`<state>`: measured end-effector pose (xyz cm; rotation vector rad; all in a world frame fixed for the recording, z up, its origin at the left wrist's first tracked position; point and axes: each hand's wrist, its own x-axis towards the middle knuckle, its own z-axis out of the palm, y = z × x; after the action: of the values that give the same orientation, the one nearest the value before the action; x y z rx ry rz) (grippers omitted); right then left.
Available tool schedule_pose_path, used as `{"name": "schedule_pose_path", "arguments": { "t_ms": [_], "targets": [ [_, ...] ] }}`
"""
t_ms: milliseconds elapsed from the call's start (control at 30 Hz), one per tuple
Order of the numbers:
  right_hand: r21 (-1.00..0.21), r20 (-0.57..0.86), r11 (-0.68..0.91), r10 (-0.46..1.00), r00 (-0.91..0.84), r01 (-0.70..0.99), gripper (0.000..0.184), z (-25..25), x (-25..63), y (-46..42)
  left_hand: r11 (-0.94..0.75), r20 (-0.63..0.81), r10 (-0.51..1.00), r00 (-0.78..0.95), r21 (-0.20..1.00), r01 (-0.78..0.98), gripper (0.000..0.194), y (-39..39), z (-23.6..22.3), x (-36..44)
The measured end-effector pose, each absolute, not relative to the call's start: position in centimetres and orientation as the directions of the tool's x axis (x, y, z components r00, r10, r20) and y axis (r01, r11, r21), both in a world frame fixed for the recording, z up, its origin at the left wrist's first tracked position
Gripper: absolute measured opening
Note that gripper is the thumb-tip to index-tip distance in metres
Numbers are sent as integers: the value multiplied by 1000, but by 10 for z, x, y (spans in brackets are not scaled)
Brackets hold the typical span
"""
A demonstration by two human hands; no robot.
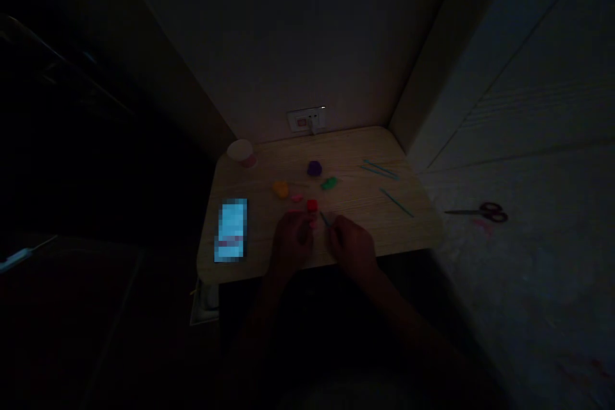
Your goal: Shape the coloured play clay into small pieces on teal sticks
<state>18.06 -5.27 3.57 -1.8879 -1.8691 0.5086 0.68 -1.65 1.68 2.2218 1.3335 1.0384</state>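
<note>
Worktop (413, 237): pale and wood-grained, it stands against the wall, and we see it in dim light.
Phone (230, 230): it lies near the left edge with its screen lit; the display is too blurred for us to read.
Cup (241, 152): pale with a pink patch, at the back left corner.
Orange lump (280, 189): left of the middle, with a thin strip just beside it.
Left hand (291, 242): our grip is curled, fingertips close together at the pink piece (313, 224); we cannot tell whether it is pinched.
Pink lump (296, 198): small, between the orange lump and the red block.
Socket (306, 120): on the wall behind, with a plug in it.
Red block (312, 205): just beyond our fingertips, near the pink piece.
Purple lump (314, 168): farther back, behind the red block.
Thin stick (325, 218): dark, pointing out towards the red block.
Green lump (329, 183): right of the purple lump and nearer us.
Right hand (354, 245): our grip is closed on the thin stick, thumb against fingers.
Blue sticks (396, 202): three lie towards the right, two side by side, one nearer us.
Scissors (480, 212): beyond the right edge, dark-handled, on the pale surface.
</note>
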Motion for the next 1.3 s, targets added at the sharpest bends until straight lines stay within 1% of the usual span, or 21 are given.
{"name": "schedule_pose_path", "arguments": {
  "t_ms": [33, 167, 333, 500, 633, 767, 900, 1000, 1100, 1167, 1233, 1300],
  "targets": [
    [-551, 48, -3, 998, 36, 835, 15, 35, 183, -52, -497, 409, 865, 291, 615, 612, 26, -16, 16, 7],
    [-552, 55, -29, 996, 71, 834, 14, 35, 191, -52, -474, 405, 874, 267, 597, 647, 11, -14, 12, 7],
    [-519, 34, -39, 997, 66, 854, 14, 37, 190, -56, -467, 395, 878, 269, 587, 661, 26, -16, 14, 9],
    [-477, 10, -35, 999, 46, 878, 15, 41, 183, -60, -525, 418, 847, 327, 571, 631, 21, -19, 20, 8],
    [-451, 2, -29, 999, 34, 892, 16, 42, 178, -63, -486, 419, 867, 271, 589, 646, 7, -16, 18, 9],
    [-426, -24, -63, 998, 59, 903, 16, 42, 167, -66, -463, 408, 880, 242, 624, 630, 4, -15, 17, 9],
    [-439, -17, 25, 999, -36, 898, 16, 43, 158, -68, -461, 391, 885, 253, 654, 600, 2, -15, 18, 8],
    [-444, -17, 45, 998, -58, 895, 16, 44, 160, -67, -455, 385, 888, 251, 661, 597, 3, -14, 17, 7],
    [-465, -6, -19, 1000, 18, 885, 16, 43, 169, -65, -446, 383, 892, 240, 658, 607, 3, -14, 17, 8],
    [-502, 14, -53, 998, 69, 863, 17, 41, 177, -63, -421, 371, 903, 216, 669, 613, 5, -14, 16, 9],
    [-549, 59, -50, 993, 99, 834, 20, 39, 186, -59, -391, 357, 916, 184, 694, 604, 12, -14, 15, 10],
    [-566, 157, -19, 979, 129, 825, 23, 37, 196, -52, -380, 354, 921, 163, 722, 579, 21, -13, 12, 11]
  ]
}}
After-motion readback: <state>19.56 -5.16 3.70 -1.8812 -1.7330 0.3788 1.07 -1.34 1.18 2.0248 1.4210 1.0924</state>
